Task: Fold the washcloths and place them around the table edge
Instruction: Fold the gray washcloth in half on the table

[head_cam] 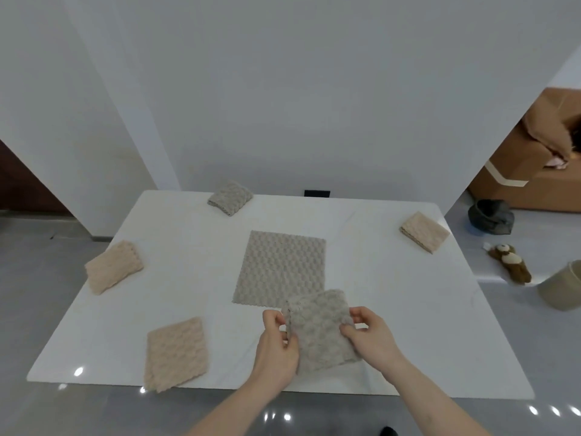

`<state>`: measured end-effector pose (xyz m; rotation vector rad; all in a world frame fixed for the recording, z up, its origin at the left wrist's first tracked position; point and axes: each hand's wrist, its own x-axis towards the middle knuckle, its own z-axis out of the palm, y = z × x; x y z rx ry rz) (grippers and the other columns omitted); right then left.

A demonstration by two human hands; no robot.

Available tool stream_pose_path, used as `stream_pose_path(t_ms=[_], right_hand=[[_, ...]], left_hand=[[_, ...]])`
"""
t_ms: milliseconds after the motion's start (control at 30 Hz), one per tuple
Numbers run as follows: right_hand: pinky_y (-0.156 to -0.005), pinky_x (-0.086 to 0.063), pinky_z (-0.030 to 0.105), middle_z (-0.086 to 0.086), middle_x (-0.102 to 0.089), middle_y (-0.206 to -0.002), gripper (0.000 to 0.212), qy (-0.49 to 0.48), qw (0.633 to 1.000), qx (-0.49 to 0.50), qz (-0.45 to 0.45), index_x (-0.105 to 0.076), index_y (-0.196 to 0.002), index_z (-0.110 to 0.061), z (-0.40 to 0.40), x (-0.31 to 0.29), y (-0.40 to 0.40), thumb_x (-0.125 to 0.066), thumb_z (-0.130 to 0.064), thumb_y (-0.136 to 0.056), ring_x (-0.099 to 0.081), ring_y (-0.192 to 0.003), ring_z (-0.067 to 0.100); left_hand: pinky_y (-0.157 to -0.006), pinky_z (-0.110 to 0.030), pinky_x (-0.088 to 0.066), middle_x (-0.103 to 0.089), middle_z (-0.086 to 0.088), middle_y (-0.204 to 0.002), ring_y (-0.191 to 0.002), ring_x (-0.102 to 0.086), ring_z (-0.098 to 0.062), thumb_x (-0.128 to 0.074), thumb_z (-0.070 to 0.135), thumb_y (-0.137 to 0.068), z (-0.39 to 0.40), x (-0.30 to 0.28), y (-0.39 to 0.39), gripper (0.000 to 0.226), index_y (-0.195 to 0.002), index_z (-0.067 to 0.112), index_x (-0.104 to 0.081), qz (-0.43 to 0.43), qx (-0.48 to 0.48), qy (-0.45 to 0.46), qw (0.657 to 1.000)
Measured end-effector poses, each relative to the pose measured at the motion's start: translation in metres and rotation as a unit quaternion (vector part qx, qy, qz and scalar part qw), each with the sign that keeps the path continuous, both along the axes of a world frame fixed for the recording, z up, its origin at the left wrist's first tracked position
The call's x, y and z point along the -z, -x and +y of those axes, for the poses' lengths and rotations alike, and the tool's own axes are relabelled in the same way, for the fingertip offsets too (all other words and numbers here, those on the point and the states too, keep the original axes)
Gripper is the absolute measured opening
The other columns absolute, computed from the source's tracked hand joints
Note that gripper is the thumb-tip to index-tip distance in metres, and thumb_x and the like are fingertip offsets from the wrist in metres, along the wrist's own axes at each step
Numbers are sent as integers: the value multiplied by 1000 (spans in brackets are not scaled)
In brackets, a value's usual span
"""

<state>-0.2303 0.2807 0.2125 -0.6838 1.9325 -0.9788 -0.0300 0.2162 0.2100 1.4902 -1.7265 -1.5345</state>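
A folded grey-beige washcloth (319,332) is held just above the white table (393,309) near its front edge. My left hand (278,347) pinches its left edge and my right hand (369,336) grips its right side. An unfolded grey washcloth (279,267) lies flat in the table's middle. Folded washcloths sit around the edge: a grey one (230,197) at the back, a peach one (424,231) at the right, a peach one (113,267) at the left, and a peach one (176,352) at the front left, overhanging the edge slightly.
On the floor to the right lie a plush toy (511,262), a dark grey bowl-like object (490,217), a beige bin (562,286) and a brown cardboard box (534,171). A white wall stands behind the table.
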Motion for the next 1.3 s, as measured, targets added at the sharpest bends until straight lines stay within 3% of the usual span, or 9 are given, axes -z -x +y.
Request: stream_pose_path(t_ms=[133, 233, 367, 567, 733, 800, 900, 1133, 1300], right_hand=[[-67, -59, 29, -4, -69, -102, 21, 8, 1000, -23, 3, -67, -104, -26, 19, 3, 61, -69, -15, -85, -73, -76, 16], [-66, -58, 29, -6, -70, -102, 22, 3, 999, -40, 4, -67, -104, -28, 40, 8, 117, -70, -18, -85, -73, -76, 15], [-68, -60, 32, -6, -72, -101, 23, -18, 997, -78, -2, -67, -104, -29, 67, 19, 175, -71, -20, -83, -73, -77, 14], [-61, -56, 21, -5, -72, -101, 28, -42, 987, -156, -7, -68, -105, -29, 74, 20, 210, -66, -13, -82, -73, -77, 12], [-63, -60, 28, -6, -71, -101, 29, -52, 985, -164, 10, -65, -103, -33, 72, 30, 231, -65, -15, -80, -73, -77, 9], [-62, -60, 28, -6, -71, -101, 27, -56, 987, -150, 29, -65, -102, -33, 73, 32, 241, -64, -15, -82, -73, -76, 10], [-55, -56, 22, -2, -70, -101, 23, -58, 989, -124, 55, -66, -103, -28, 79, 34, 265, -63, -14, -85, -72, -78, 11], [-47, -46, 11, -2, -68, -102, 19, -77, 988, -94, 92, -64, -110, -22, 90, 40, 333, -64, -19, -91, -67, -83, 9], [-46, -48, 13, -4, -67, -102, 17, -90, 982, -126, 105, -62, -110, -24, 83, 50, 380, -64, -25, -93, -68, -82, 9]], left_hand=[[-51, -30, -47, -68, -11, -85, -62, -60, -16, -45, 8, -100, 28, 9, 58, 20, -93, 26, -48, 11, -23, 6, 1000], [-59, -34, -52, -69, -3, -85, -66, -61, -18, -50, 3, -97, 57, 22, 111, 34, -84, 33, -61, 12, -50, 10, 999], [-61, -25, -53, -68, 2, -91, -68, -60, -13, -53, 8, -98, 96, 34, 166, 38, -93, 42, -69, 13, -89, -3, 996], [-72, -31, -58, -67, 10, -88, -71, -65, -15, -55, 13, -96, 134, 45, 199, 37, -107, 46, -66, -10, -91, -28, 995], [-76, -14, -52, -62, 19, -122, -88, -65, 1, -53, 8, -96, 135, 51, 223, 38, -120, 36, -63, -24, -43, -26, 998], [-85, -17, -53, -57, 23, -128, -97, -64, 1, -52, 9, -96, 131, 55, 234, 39, -122, 36, -63, -22, -17, -28, 999], [-92, -18, -51, -56, 20, -130, -103, -62, -2, -53, 8, -95, 127, 67, 257, 41, -123, 35, -62, -18, 18, -34, 999], [-85, -1, -40, -50, 22, -131, -108, -55, 4, -52, 12, -98, 129, 83, 314, 42, -133, 33, -58, -33, 72, -57, 995], [-93, -9, -41, -48, 16, -131, -111, -52, -3, -50, 14, -100, 127, 96, 360, 42, -138, 33, -54, -60, 84, -71, 992]])
